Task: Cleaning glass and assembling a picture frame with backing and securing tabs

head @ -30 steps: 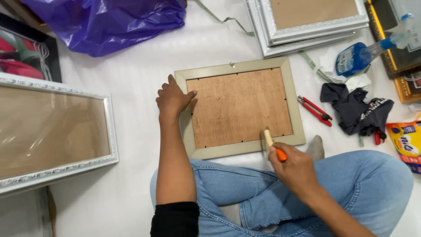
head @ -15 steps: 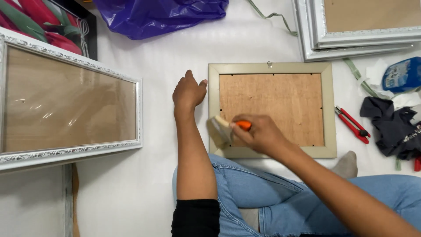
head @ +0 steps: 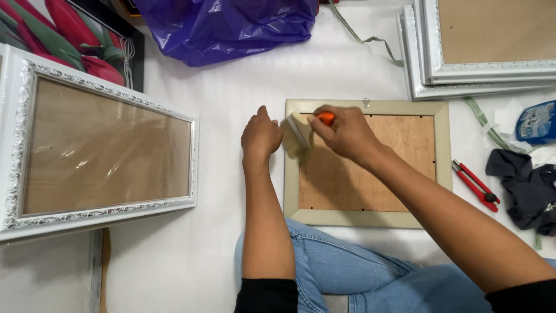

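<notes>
Right now the right hand [head: 346, 132] has its fingers [head: 324, 128] curled tight around an orange-handled tool [head: 326, 117], whose pale flat end [head: 296, 132] sticks out just left of the fingertips and rests on the upper left corner of a beige picture frame [head: 442, 156]. That frame lies face down on the white floor [head: 231, 116], its brown backing board [head: 359, 179] showing below and to the right of the fingers. The left hand [head: 260, 137] lies flat and grips nothing, its fingers [head: 262, 113] loosely together and pointing away from the person, touching the floor just outside the frame's left edge and very near the tool's pale end. Well to the left of those fingers lies a large white ornate frame [head: 110, 214] with glass. Beyond the fingers sits a purple plastic bag [head: 231, 26]. Off to the right of the right hand are a stack of white frames [head: 463, 81], a red cutter [head: 475, 185] and a dark cloth [head: 527, 191]. Blue jeans [head: 347, 272] fill the near edge under both forearms.
</notes>
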